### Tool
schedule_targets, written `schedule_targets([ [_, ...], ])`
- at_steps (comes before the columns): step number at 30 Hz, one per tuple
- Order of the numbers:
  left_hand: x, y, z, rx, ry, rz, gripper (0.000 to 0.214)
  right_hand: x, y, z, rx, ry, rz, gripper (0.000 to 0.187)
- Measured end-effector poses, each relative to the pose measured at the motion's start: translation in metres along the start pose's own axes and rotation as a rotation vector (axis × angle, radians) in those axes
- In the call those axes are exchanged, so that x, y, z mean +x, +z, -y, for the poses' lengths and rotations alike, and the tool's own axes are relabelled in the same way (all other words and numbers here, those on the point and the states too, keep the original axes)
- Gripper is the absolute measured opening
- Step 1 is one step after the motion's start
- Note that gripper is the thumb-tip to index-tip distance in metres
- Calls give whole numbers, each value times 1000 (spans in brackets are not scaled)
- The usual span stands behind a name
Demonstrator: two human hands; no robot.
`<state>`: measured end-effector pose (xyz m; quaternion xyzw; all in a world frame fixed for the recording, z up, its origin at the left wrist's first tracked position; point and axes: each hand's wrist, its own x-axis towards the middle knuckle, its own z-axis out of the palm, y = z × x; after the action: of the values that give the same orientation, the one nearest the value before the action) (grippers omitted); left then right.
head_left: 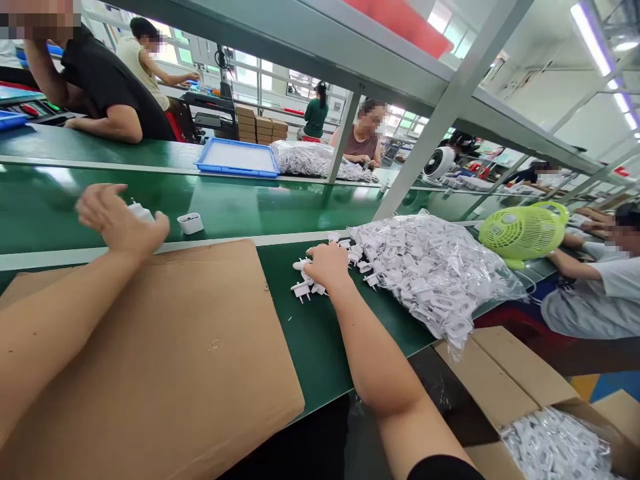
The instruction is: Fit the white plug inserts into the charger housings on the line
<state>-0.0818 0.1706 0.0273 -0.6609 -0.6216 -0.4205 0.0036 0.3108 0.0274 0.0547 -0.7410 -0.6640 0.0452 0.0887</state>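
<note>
My left hand (120,220) is over the green conveyor belt, fingers spread to the left and thumb out to the right. A white plug housing with a metal pin showing (141,212) sits just beyond its palm, between thumb and fingers; whether they touch is hidden. Another white housing (191,223), open at the top, stands on the belt to the right. My right hand (329,265) reaches down into a small pile of white plug parts with pins (301,289) on the green tabletop. Its fingertips are mostly hidden, so any grip is unclear.
A cardboard sheet (200,353) covers the near left. Right of the pile lies a clear bag of white parts (430,267), beside a green fan (523,233). Metal shelf posts (425,127) rise ahead. An open carton (505,373) stands low right. Several co-workers sit around.
</note>
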Motion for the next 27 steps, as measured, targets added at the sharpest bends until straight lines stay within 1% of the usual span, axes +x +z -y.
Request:
schedule_targets([
  [1,-4,0,-9,69,40,-16,77,0,1,3,-67,-14,13,31],
  [2,-7,0,-15,135,65,10,76,0,2,5,-104,-26,19,30],
  [3,-7,0,-20,178,83,83,75,-1,4,7,-108,-36,17,32],
  [5,-4,-1,-22,200,82,266,70,-2,7,9,-114,-59,1,41],
  [7,1,-3,-22,190,61,359,56,-4,9,9,-125,-80,-15,46],
  [9,1,-7,-26,157,63,388,49,-7,9,8,-126,-96,-30,44],
  [11,-8,-11,-37,110,88,421,53,-8,9,6,-119,-106,-54,40],
  [13,-27,-15,-56,36,113,492,57,-7,8,5,-49,-116,-130,40],
  [14,-40,-16,-67,-7,108,548,59,-6,8,4,38,-126,-176,40],
  [15,-54,-18,-78,-54,98,601,61,-5,8,4,173,-135,-208,37],
  [16,-70,-20,-89,-108,97,643,61,-4,9,5,354,-137,-212,32],
  [17,-86,-21,-98,-169,110,671,61,-3,11,6,565,-130,-180,26],
  [18,-102,-22,-106,-229,135,685,60,-3,12,8,781,-115,-110,23],
  [19,-117,-22,-112,-284,170,688,58,-3,14,11,984,-94,-22,24],
  [21,-140,-19,-117,-379,227,692,51,-5,18,17,1286,-54,147,34],
  [23,-154,-14,-116,-444,241,711,51,-9,19,24,1431,-34,247,40],
  [25,-161,-8,-112,-498,231,717,59,-14,19,31,1476,-23,289,41],
  [27,-162,-3,-109,-534,191,736,62,-19,18,37,1480,-26,315,43],
])
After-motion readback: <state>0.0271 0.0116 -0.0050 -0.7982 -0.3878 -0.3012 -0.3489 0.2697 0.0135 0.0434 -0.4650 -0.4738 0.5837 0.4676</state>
